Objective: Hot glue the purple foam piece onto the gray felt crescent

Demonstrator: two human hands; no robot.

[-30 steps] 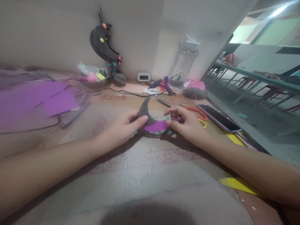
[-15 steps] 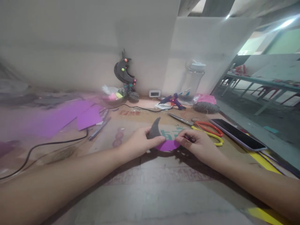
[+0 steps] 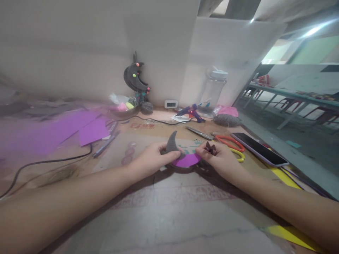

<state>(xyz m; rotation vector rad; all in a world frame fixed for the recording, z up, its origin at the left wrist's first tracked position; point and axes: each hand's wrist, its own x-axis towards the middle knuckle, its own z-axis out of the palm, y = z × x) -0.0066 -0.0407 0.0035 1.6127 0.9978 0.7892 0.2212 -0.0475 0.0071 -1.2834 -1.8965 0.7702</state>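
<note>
My left hand pinches one end of a crescent between thumb and fingers. That end is a curved, pointed horn with a grey wrapped surface, standing up above the thumb. The middle of the crescent shows a bare purple face with a dark lower edge. On the other side, my right hand is closed on the far end of the crescent, which its fingers mostly cover. A small dark brown folded piece pokes out between the right fingers; whether it belongs to the crescent I cannot tell.
Beyond my right hand lie scissors with orange and yellow handles and a phone. A glue gun, bottle and grey yarn stand farther back. Purple sheets and a black cable are left. A decorated crescent leans on the wall.
My view has shifted slightly, so the surroundings sit a little farther left. The dark brown piece shows more clearly at my right fingers. Both hands still hold the crescent.
</note>
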